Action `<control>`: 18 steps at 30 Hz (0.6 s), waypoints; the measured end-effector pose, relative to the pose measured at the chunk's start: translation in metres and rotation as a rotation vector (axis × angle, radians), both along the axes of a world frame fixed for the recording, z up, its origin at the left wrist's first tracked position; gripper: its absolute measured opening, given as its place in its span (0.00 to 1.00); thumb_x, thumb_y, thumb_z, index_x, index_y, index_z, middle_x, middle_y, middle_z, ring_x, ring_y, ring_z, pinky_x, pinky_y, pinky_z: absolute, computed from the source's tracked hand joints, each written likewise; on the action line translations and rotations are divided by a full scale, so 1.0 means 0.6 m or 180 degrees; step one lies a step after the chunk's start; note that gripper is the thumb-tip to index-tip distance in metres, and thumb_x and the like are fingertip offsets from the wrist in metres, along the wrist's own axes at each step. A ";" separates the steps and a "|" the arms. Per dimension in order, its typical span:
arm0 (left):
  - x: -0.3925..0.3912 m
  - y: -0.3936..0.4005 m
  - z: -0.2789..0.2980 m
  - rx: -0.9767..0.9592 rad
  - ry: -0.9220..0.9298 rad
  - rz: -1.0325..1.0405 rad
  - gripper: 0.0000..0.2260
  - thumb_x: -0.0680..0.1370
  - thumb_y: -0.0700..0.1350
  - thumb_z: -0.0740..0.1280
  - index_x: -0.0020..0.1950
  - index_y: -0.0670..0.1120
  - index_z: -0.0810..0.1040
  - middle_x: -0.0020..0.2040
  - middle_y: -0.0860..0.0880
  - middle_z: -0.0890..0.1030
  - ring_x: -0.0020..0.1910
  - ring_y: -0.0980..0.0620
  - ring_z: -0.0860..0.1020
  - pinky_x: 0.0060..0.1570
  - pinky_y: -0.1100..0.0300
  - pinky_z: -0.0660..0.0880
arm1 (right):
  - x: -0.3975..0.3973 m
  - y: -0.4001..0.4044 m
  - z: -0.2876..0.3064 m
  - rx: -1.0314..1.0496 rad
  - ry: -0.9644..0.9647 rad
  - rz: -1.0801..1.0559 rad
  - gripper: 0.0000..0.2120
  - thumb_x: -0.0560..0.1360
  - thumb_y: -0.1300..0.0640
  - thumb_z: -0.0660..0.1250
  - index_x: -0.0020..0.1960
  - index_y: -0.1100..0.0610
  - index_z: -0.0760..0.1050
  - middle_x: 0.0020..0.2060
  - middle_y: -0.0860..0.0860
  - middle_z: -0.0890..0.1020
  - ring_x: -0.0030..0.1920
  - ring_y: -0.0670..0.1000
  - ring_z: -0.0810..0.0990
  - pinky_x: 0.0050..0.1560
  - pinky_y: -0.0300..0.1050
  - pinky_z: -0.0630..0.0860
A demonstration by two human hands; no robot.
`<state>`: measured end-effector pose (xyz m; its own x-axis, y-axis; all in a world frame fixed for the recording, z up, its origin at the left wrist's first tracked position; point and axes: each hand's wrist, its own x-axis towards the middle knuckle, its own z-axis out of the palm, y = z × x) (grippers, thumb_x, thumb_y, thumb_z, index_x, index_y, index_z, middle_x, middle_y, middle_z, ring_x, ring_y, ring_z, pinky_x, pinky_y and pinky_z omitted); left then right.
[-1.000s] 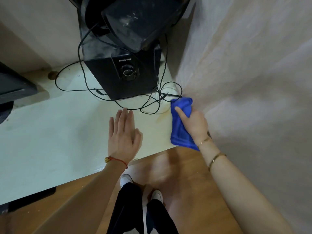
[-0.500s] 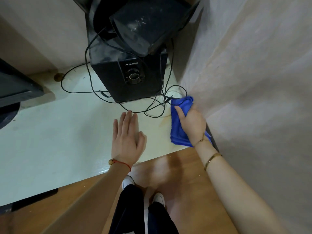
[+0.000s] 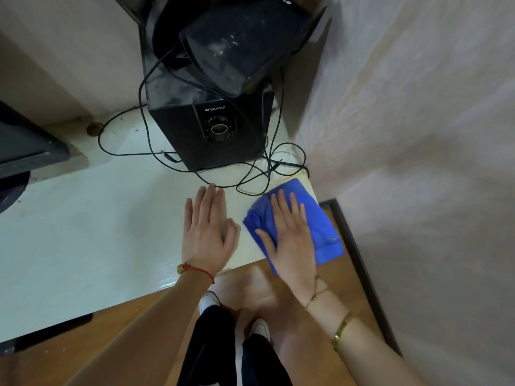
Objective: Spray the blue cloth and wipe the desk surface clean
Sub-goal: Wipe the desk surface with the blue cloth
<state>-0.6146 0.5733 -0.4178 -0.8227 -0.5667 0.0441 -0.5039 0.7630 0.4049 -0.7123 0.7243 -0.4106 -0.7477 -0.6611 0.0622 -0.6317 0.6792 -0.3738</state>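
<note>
The blue cloth (image 3: pixel 320 218) lies spread on the right front corner of the white desk (image 3: pixel 97 232), one edge hanging over the desk's front. My right hand (image 3: pixel 289 232) presses flat on the cloth with straight fingers. My left hand (image 3: pixel 207 232) rests flat on the bare desk just left of the cloth, fingers straight and together. No spray bottle is in view.
A black Sansui speaker (image 3: pixel 217 132) stands at the back of the desk, with another dusty black speaker (image 3: pixel 239 43) leaning on top. Black cables (image 3: pixel 259 174) loop on the desk just beyond both hands. A wall (image 3: pixel 404 135) borders the desk's right side. A dark object (image 3: pixel 25 146) sits far left.
My right hand went from gripping the bunched cloth against the wall to pressing flat on the cloth, now spread on the desk corner. My left hand has stayed flat on the desk.
</note>
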 end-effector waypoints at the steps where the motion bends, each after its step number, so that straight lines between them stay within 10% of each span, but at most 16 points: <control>1: 0.000 0.000 0.001 0.0005 0.0007 -0.0006 0.28 0.79 0.50 0.57 0.78 0.42 0.62 0.79 0.44 0.61 0.80 0.46 0.55 0.79 0.47 0.46 | 0.000 -0.012 -0.002 0.0003 -0.0028 0.0089 0.31 0.80 0.40 0.55 0.77 0.58 0.59 0.77 0.53 0.62 0.78 0.54 0.54 0.78 0.53 0.51; 6: 0.003 -0.003 0.002 0.0039 0.0045 -0.0029 0.28 0.79 0.50 0.56 0.78 0.43 0.62 0.79 0.45 0.61 0.80 0.48 0.54 0.79 0.47 0.46 | -0.068 -0.030 -0.008 -0.0301 0.0150 0.0017 0.26 0.79 0.43 0.63 0.69 0.59 0.73 0.71 0.51 0.73 0.75 0.53 0.63 0.77 0.53 0.56; 18: 0.003 -0.003 0.001 0.0046 0.0058 -0.0059 0.28 0.79 0.51 0.56 0.78 0.43 0.62 0.79 0.45 0.62 0.80 0.46 0.55 0.79 0.47 0.47 | -0.003 0.012 -0.004 -0.0013 0.0212 0.0638 0.24 0.81 0.46 0.59 0.74 0.53 0.67 0.74 0.48 0.67 0.78 0.52 0.55 0.77 0.54 0.53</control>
<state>-0.6127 0.5714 -0.4173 -0.8322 -0.5520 0.0511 -0.4821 0.7662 0.4249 -0.7139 0.7313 -0.4130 -0.5952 -0.7960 0.1101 -0.7775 0.5359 -0.3291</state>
